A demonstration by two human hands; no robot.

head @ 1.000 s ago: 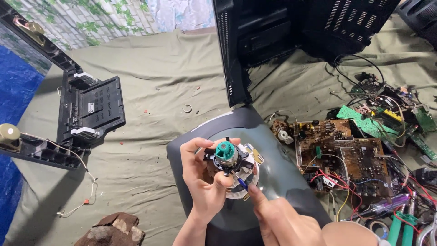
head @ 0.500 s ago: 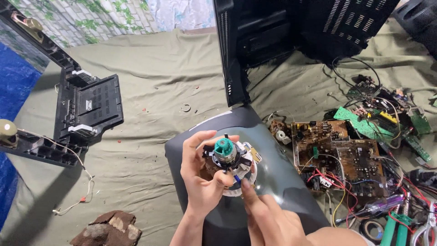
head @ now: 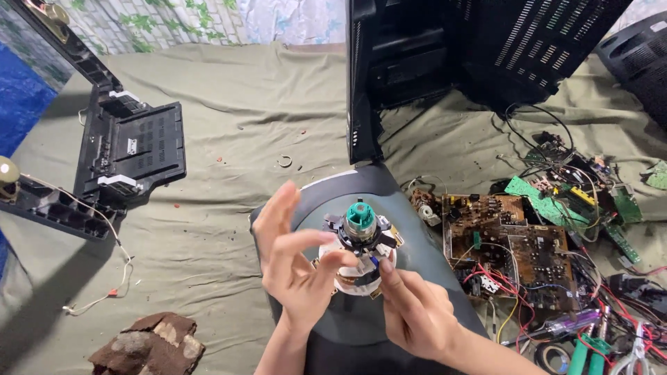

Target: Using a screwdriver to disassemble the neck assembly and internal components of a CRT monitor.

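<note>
Currently the yoke [head: 360, 246], a round coil assembly with a teal cap and black clamp ring, sits on the neck of the grey tube [head: 417, 292], which lies face down on the cloth [head: 229, 139]. Left hand [head: 295, 267]: grip loose, fingers spread, thumb and forefinger touching the yoke's left side, not closed round it. Right hand [head: 417, 312]: forefinger pressed to the white base of the yoke; cannot tell whether anything is pinched. Done, judging by layout: black casing [head: 132, 149] off, boards [head: 511, 246] out and beside the tube. Left: yoke not yet off the neck.
</note>
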